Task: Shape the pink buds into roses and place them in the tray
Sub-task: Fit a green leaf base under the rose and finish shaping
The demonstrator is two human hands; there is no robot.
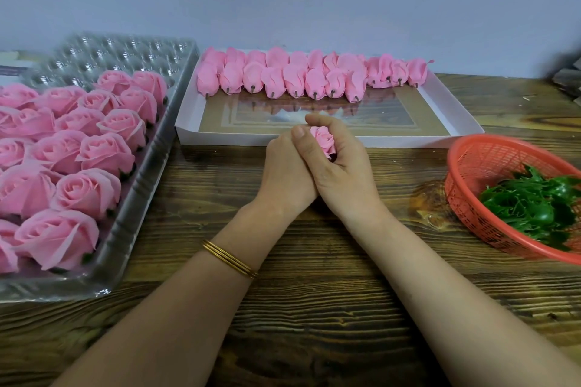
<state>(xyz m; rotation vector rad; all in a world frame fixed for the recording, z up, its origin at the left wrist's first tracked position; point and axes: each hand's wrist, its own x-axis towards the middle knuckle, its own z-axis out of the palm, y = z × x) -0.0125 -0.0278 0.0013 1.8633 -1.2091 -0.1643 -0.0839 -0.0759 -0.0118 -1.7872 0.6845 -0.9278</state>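
The left hand (283,173) and right hand (345,173) clasp one pink bud (323,140) together; its long axis tilts, tip toward 11 o'clock, stem toward 5.

A red basket (471,185) of green leaves (531,207) sits on the wooden table (314,292).

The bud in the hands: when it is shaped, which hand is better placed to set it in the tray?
Probably the left hand: the tray of roses lies on its side, free cups at the far end. The right hand grips the bud but would have to cross over.
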